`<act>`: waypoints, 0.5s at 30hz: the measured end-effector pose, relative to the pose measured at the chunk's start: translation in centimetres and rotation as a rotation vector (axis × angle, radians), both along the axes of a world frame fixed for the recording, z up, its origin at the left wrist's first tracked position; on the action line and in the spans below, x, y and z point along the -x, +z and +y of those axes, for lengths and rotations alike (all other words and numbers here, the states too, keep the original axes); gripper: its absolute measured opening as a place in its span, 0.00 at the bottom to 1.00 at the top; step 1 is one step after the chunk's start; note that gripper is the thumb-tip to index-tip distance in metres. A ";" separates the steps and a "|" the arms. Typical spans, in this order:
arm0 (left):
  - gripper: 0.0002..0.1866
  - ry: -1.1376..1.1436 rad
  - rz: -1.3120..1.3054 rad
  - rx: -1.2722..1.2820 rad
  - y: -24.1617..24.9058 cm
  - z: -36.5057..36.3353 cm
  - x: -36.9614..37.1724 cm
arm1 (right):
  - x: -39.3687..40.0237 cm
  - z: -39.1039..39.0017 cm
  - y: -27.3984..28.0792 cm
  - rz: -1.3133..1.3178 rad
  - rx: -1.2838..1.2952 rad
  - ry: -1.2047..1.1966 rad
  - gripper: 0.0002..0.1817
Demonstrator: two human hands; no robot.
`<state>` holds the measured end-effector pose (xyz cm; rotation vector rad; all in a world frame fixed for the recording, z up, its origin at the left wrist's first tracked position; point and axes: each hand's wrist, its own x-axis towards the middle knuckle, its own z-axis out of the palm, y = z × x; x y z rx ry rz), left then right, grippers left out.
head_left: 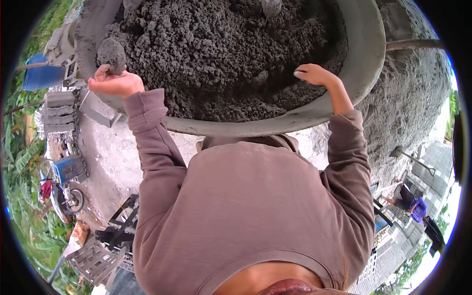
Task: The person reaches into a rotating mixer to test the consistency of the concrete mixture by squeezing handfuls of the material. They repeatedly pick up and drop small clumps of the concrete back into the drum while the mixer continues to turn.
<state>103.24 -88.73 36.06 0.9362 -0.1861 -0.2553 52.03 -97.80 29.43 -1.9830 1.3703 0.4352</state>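
My left hand (117, 84) is turned palm up at the left rim of a wide round pan (366, 34). Its curled fingers are at a rounded, grey-coated lump of cement mix (112, 53). Crumbly dark grey cement mix (211, 54) fills much of the pan. On the right side, my right hand (315, 74) reaches in over the mix with its fingers stretched out and nothing in them. Grey residue coats its fingertips. A rounded, mix-covered stub (271, 7) sticks up near the pan's far side.
A big grey heap of sand (405, 88) rises right of the pan, with a shovel (418, 161) by it. Stacked blocks (60, 112), a blue barrel (42, 73) and a motorbike (64, 196) stand at left. Another person (417, 209) is far off at right.
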 end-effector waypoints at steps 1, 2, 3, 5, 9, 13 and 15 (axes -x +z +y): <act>0.27 0.012 -0.034 0.014 -0.2 -0.1 -0.5 | -1.3 0.4 0.1 -0.002 -0.155 -0.042 0.25; 0.27 0.026 -0.069 0.030 -0.4 -0.3 -0.6 | -2.2 0.6 0.4 -0.007 -0.308 -0.082 0.25; 0.27 0.039 -0.061 0.030 -0.2 -0.3 -0.3 | -2.7 0.6 0.5 -0.001 -0.310 -0.090 0.25; 0.27 0.031 -0.068 0.036 -0.3 -0.1 -0.4 | -3.1 0.3 0.8 0.028 -0.353 -0.079 0.28; 0.27 0.033 -0.082 0.026 0.1 0.3 0.5 | -0.8 -0.7 0.5 -0.015 -0.106 -0.090 0.28; 0.28 0.014 -0.080 0.029 0.6 0.5 0.9 | 1.6 -1.2 1.2 -0.054 -0.039 -0.202 0.27; 0.28 0.009 -0.071 0.041 1.0 0.6 1.2 | 2.7 -1.2 1.7 -0.166 0.053 -0.356 0.25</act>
